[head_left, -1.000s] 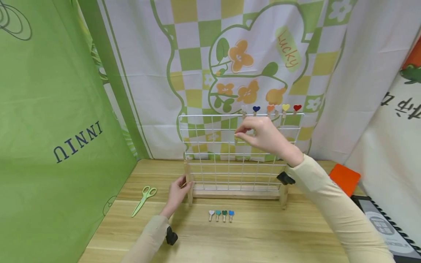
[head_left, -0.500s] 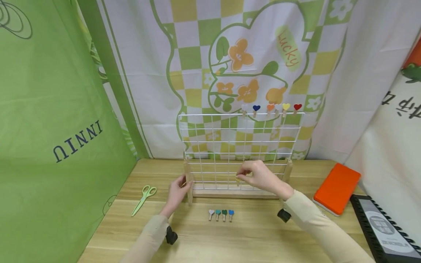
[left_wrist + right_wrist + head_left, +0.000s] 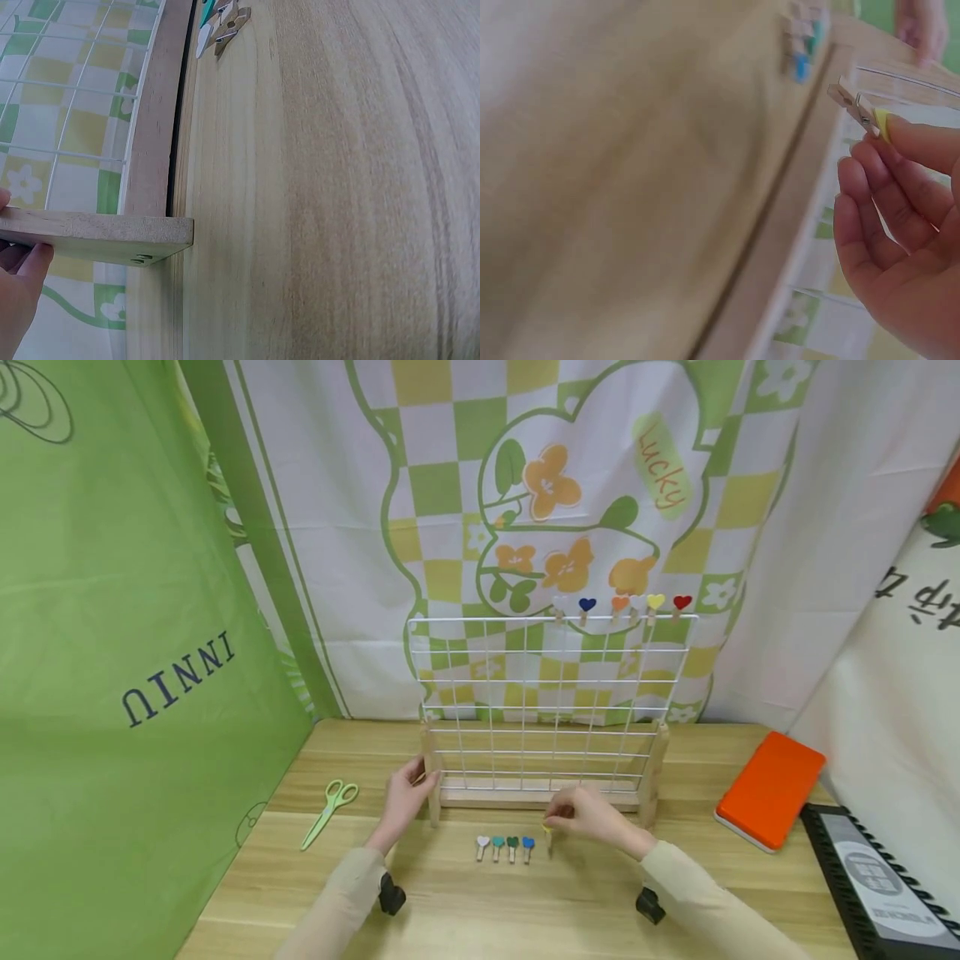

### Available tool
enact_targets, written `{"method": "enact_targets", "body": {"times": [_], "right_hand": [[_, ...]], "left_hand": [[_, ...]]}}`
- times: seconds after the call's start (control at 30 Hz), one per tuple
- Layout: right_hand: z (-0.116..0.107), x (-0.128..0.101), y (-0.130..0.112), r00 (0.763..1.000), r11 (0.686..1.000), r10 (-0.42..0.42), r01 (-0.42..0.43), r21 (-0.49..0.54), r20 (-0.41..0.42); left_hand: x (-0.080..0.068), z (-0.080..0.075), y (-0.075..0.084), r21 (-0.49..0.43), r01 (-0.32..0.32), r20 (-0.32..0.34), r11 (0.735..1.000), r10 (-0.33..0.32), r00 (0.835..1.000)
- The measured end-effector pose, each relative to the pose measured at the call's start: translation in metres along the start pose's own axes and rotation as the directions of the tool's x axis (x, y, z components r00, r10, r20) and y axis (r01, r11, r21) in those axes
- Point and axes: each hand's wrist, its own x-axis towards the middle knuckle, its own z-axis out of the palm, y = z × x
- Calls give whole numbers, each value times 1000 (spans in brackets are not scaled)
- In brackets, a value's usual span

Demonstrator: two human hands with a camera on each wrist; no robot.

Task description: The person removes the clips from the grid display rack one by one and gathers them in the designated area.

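My right hand (image 3: pixel 588 817) pinches a small wooden clothespin (image 3: pixel 855 105) with a yellow heart between thumb and fingertips, just over the table in front of the rack. To its left, a row of heart clothespins (image 3: pixel 512 849) lies on the table: white, teal, dark green and blue. My left hand (image 3: pixel 406 795) grips the left wooden leg (image 3: pixel 97 231) of the white wire grid rack (image 3: pixel 522 707), thumb on the near side. Along the rack's top wire stand several heart clothespins (image 3: pixel 587 606), among them navy, orange, yellow and red.
Green scissors (image 3: pixel 328 810) lie left of the rack. An orange box (image 3: pixel 771 791) and a black spiral-bound notebook (image 3: pixel 873 868) lie on the right. A patterned curtain (image 3: pixel 330 527) hangs behind the table (image 3: pixel 570 910).
My right hand has come down from in front of the upper grid to just above the table, carrying the yellow-heart clothespin. The left hand has stayed on the rack's leg.
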Motion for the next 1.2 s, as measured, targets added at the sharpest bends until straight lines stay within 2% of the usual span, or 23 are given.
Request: {"method": "enact_targets", "body": {"times": [0.33,0.73,1.2], "right_hand": [[24,-5,10,996,995,51,-56,77,73],[27,-3,13,982,980,131,-149,132,140],[25,-2,14,987,986,120,-132,106,109]], "left_hand": [[1,0,-2,16,-4,2,1000,4,1000],[0,0,-1,7,0,2,1000,0,1000],[0,0,1,-2,5,-1,1000,-5,1000]]}}
